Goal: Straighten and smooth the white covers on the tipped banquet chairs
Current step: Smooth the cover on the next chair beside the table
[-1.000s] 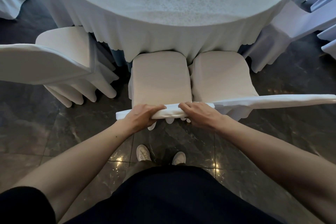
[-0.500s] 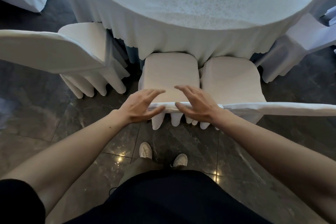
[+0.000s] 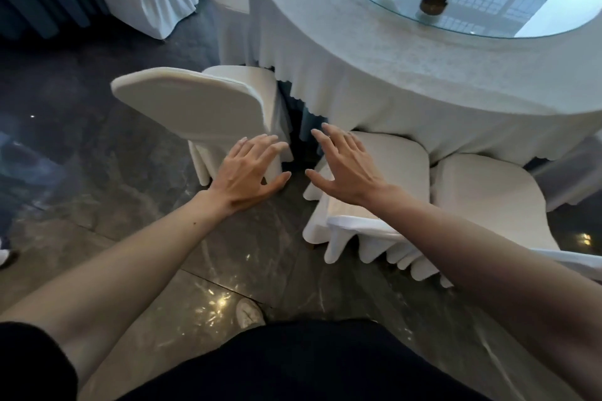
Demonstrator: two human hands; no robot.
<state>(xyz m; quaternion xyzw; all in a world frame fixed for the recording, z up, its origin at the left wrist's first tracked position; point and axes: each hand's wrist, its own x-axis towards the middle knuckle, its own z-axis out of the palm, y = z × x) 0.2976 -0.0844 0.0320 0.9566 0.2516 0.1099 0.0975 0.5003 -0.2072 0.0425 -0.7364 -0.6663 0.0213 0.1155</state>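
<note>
Both hands open, nothing held: your left hand [image 3: 249, 172] and right hand [image 3: 345, 166] hover palms-down, fingers spread.

Left chair cover [image 3: 195, 114] at 10 o'clock of your hands, back tipped toward the round table [image 3: 407, 75], likely the next one to smooth. Middle chair cover [image 3: 404, 169] sits under your R wrist at 3 o'clock, skirt pleats hanging even, looks done. Spread fingers suit a flat press, not a pinch.

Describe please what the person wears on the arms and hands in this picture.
Both forearms are bare, and the left hand and the right hand wear no gloves. A short black sleeve covers the left upper arm. A thin ring may sit on one finger of the right hand, but it is too small to be sure.
</note>
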